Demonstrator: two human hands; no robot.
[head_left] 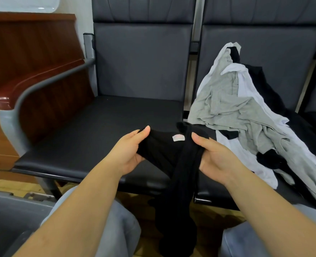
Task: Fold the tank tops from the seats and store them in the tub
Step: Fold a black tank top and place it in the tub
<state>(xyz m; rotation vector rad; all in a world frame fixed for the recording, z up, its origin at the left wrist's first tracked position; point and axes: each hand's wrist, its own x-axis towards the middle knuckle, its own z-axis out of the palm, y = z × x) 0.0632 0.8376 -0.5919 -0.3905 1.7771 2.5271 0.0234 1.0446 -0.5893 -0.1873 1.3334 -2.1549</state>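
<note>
At 7 o'clock I am seeing the grey tub [8, 219] sitting on the floor beside my knees. At centre, my left hand [130, 153] and right hand [212, 156] are both gripping a black tank top [164, 154] — thumbs on top, fingers curled under the fabric — and holding it over the front edge of the left seat [90, 130]. Its white label [178, 137] is facing up between the thumbs, and the rest of the garment is hanging down between my legs toward 6 o'clock. At 2 o'clock, a pile of tank tops [246, 112] — grey, white and black — is lying crumpled on the right seat [263, 58], draping against its backrest. At 10 o'clock, a wooden armrest [33, 82] is bordering the left seat.
</note>
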